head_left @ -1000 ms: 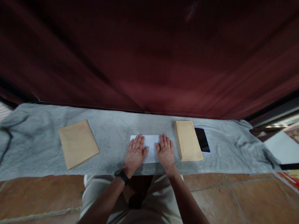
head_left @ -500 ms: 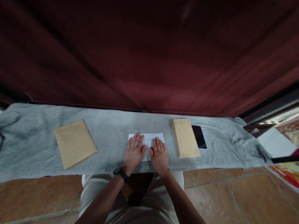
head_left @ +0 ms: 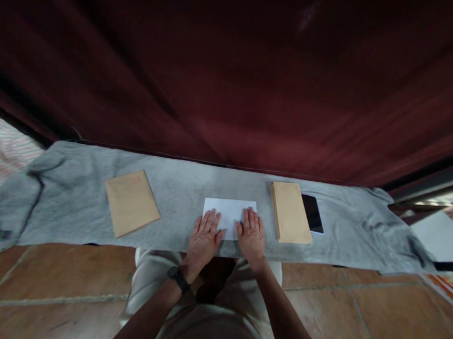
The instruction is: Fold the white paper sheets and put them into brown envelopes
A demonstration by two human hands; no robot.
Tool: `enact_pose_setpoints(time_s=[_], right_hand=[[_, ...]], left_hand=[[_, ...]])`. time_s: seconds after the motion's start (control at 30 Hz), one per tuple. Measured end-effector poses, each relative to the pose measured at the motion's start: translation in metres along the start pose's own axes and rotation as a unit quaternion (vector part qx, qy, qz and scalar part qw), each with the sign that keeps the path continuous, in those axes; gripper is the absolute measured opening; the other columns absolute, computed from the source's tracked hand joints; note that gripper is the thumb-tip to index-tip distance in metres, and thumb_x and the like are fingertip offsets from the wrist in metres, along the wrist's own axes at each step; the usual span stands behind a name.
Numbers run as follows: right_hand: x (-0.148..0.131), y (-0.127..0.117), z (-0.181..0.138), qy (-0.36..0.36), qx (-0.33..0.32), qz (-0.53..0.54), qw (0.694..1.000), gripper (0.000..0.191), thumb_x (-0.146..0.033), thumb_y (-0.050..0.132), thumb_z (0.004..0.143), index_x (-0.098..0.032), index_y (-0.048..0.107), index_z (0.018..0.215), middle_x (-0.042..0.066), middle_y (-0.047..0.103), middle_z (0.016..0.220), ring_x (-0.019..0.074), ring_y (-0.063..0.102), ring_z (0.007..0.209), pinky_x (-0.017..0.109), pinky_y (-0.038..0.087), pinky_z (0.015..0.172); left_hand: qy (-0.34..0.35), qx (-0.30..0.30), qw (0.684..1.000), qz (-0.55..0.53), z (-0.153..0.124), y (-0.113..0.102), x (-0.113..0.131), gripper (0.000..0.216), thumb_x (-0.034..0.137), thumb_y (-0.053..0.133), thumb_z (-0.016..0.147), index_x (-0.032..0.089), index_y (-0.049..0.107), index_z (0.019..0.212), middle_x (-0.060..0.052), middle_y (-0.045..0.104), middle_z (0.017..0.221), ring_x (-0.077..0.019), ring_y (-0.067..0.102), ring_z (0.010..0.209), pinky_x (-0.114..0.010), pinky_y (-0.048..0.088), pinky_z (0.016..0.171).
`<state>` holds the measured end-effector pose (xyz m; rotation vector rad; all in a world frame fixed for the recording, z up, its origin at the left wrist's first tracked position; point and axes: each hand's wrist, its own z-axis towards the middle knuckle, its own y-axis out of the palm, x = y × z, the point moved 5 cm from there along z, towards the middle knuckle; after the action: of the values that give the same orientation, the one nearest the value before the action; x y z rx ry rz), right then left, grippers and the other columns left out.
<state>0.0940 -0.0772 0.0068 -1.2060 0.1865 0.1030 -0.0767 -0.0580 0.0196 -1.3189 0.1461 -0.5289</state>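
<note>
A white sheet of paper (head_left: 229,207) lies flat on the grey cloth in front of me, partly covered by both hands. My left hand (head_left: 204,239) rests palm down over its left side, fingers stretched out. Pressed flat on the right part of the sheet is my right hand (head_left: 251,238), its fingers also extended. To the right of it stands a stack of brown envelopes (head_left: 291,212). Farther left, one or more brown envelopes (head_left: 133,204) lie at a slant, apart from my hands.
Grey cloth (head_left: 186,182) covers the long narrow surface. A dark-screened phone (head_left: 313,213) lies beside the envelope stack, partly behind it. A dark red curtain-like panel (head_left: 232,97) rises along the back edge. Tiled floor (head_left: 72,277) shows below the front edge.
The view has shifted and tilted slightly. My left hand has slid down toward the near edge of the paper, uncovering more of it; my right hand stays flat on the right side.
</note>
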Motion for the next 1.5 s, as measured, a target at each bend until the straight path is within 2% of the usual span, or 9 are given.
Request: enact_pose_setpoints(time_s=[0.2, 0.4, 0.5, 0.67, 0.83, 1.03, 1.23, 1.37, 1.5], right_hand=[[0.001, 0.001, 0.0, 0.003, -0.005, 0.001, 1.0, 0.055, -0.035, 0.037, 0.107, -0.009, 0.036, 0.155, 0.02, 0.039, 0.159, 0.0295, 0.035, 0.148, 0.05, 0.029, 0.119], [0.001, 0.0, 0.0, 0.005, -0.016, 0.0, 1.0, 0.055, -0.035, 0.036, 0.106, -0.009, 0.037, 0.155, 0.02, 0.038, 0.159, 0.0298, 0.033, 0.149, 0.05, 0.029, 0.119], [0.001, 0.0, 0.001, 0.004, -0.021, -0.006, 1.0, 0.055, -0.034, 0.037, 0.106, -0.009, 0.036, 0.155, 0.019, 0.037, 0.16, 0.0298, 0.033, 0.148, 0.05, 0.028, 0.119], [0.001, 0.0, 0.001, 0.006, -0.021, -0.006, 1.0, 0.056, -0.035, 0.038, 0.106, -0.009, 0.036, 0.155, 0.019, 0.038, 0.159, 0.0293, 0.033, 0.148, 0.049, 0.028, 0.119], [0.001, -0.003, 0.001, 0.012, -0.018, 0.005, 1.0, 0.055, -0.035, 0.038, 0.106, -0.01, 0.037, 0.155, 0.019, 0.039, 0.159, 0.0291, 0.036, 0.147, 0.05, 0.029, 0.118], [-0.01, -0.001, 0.016, 0.009, -0.027, 0.022, 0.999, 0.052, -0.032, 0.037, 0.105, -0.01, 0.042, 0.152, 0.016, 0.043, 0.157, 0.0292, 0.038, 0.146, 0.051, 0.027, 0.12], [-0.023, 0.006, 0.024, -0.006, -0.041, 0.03, 0.999, 0.049, -0.031, 0.038, 0.105, -0.017, 0.045, 0.152, 0.014, 0.042, 0.158, 0.0295, 0.035, 0.148, 0.054, 0.027, 0.12], [-0.023, 0.005, 0.021, -0.009, -0.048, 0.019, 0.999, 0.049, -0.027, 0.04, 0.104, -0.016, 0.044, 0.152, 0.015, 0.041, 0.159, 0.0291, 0.034, 0.148, 0.053, 0.026, 0.12], [-0.02, 0.005, 0.021, -0.012, -0.055, 0.013, 0.998, 0.05, -0.032, 0.042, 0.105, -0.019, 0.042, 0.153, 0.013, 0.041, 0.159, 0.0288, 0.035, 0.148, 0.052, 0.026, 0.12]], left_hand=[[-0.047, 0.03, 0.998, 0.003, -0.016, -0.013, -0.011, 0.057, 0.035, 0.038, 0.102, 0.007, 0.041, 0.152, -0.019, 0.042, 0.157, -0.0308, 0.037, 0.148, -0.052, 0.031, 0.121], [0.032, -0.001, 0.999, -0.031, 0.001, -0.006, 0.039, 0.055, 0.032, 0.037, 0.102, 0.01, 0.039, 0.153, -0.015, 0.041, 0.159, -0.0255, 0.032, 0.151, -0.047, 0.031, 0.124], [0.049, -0.026, 0.998, -0.019, 0.001, -0.001, 0.048, 0.053, 0.035, 0.04, 0.102, 0.011, 0.045, 0.149, -0.014, 0.045, 0.157, -0.0269, 0.035, 0.149, -0.049, 0.031, 0.123], [0.064, -0.027, 0.998, 0.003, -0.016, -0.007, 0.027, 0.053, 0.038, 0.04, 0.102, 0.014, 0.047, 0.148, -0.011, 0.043, 0.158, -0.0262, 0.035, 0.149, -0.049, 0.029, 0.124], [0.034, -0.006, 0.999, 0.008, -0.03, -0.013, 0.001, 0.057, 0.04, 0.039, 0.102, 0.012, 0.042, 0.152, -0.014, 0.042, 0.158, -0.0267, 0.038, 0.148, -0.049, 0.033, 0.122], [0.018, -0.01, 1.0, -0.008, -0.033, -0.015, -0.004, 0.057, 0.039, 0.036, 0.102, 0.012, 0.042, 0.152, -0.015, 0.043, 0.157, -0.0275, 0.038, 0.147, -0.051, 0.032, 0.122], [-0.001, 0.002, 0.999, -0.034, -0.001, -0.019, 0.007, 0.055, 0.035, 0.034, 0.103, 0.01, 0.042, 0.151, -0.015, 0.046, 0.155, -0.0254, 0.037, 0.149, -0.046, 0.03, 0.123], [0.007, -0.023, 0.999, -0.036, 0.031, -0.007, 0.013, 0.055, 0.036, 0.033, 0.102, 0.01, 0.045, 0.149, -0.014, 0.044, 0.157, -0.0269, 0.032, 0.151, -0.047, 0.028, 0.124], [-0.003, -0.026, 0.999, -0.019, 0.035, 0.005, 0.002, 0.056, 0.037, 0.031, 0.103, 0.01, 0.045, 0.15, -0.015, 0.042, 0.158, -0.0286, 0.032, 0.15, -0.051, 0.027, 0.123]])
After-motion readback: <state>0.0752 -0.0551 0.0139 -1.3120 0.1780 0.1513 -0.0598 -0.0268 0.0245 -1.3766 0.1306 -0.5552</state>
